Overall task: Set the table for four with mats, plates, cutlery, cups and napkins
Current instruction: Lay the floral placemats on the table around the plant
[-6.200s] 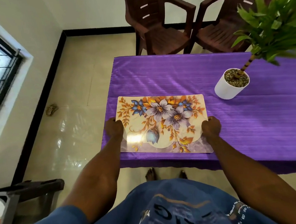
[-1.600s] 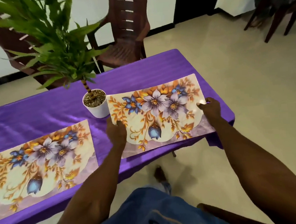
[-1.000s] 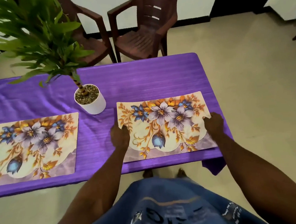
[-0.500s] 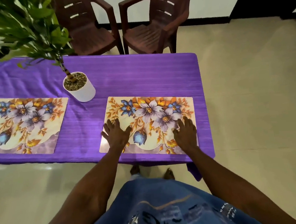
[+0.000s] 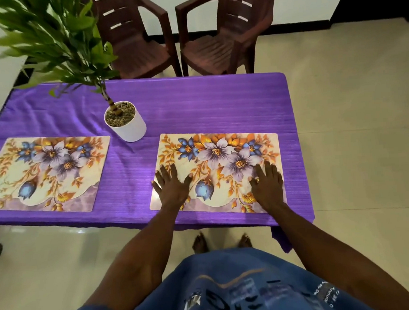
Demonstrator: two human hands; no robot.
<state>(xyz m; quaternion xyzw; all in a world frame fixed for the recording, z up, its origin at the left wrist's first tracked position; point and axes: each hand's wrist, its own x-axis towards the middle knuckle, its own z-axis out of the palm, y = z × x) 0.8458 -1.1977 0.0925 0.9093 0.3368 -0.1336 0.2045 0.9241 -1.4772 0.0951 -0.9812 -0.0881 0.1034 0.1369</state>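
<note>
Two floral place mats lie on the near side of a table covered with a purple cloth (image 5: 195,107). The right mat (image 5: 218,154) is under both my hands. My left hand (image 5: 172,188) lies flat with spread fingers on its near left part. My right hand (image 5: 267,183) lies flat on its near right part. The left mat (image 5: 47,170) lies free near the table's left front edge.
A potted green plant in a white pot (image 5: 126,124) stands between the mats, toward the back. Two brown plastic chairs (image 5: 137,45) (image 5: 226,37) stand behind the table. Tiled floor surrounds the table; my bare feet (image 5: 200,242) are at its front edge.
I carried the second mat to the right side of the table, laid it down, let go of its edges and put both palms flat on it.
</note>
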